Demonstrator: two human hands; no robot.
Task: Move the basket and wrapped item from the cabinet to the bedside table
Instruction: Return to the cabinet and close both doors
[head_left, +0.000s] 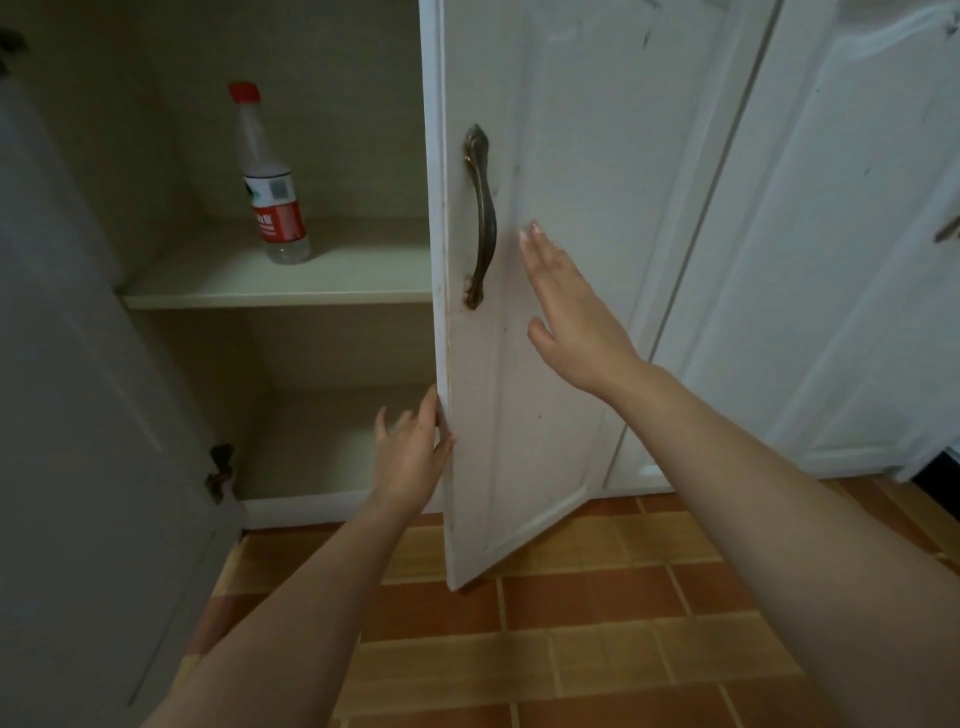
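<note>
Head view: left hand (410, 452) open at door (519, 364) edge; right hand (566, 306) spread, seemingly touching it.

Hidden and cut-off parts at the cabinet

The half-open door (519, 364) hid the cabinet's (311, 270) right side; the left door (78, 415) ran off the frame edge. The left hand's (410, 457) fingertips curled behind the door's edge, unseen. The bottle's (270, 176) label print was too small to read.

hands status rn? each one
Left hand: open, fingers on the edge of the cabinet door, holding nothing.
Right hand: open, flat against the door's face, holding nothing.
</note>
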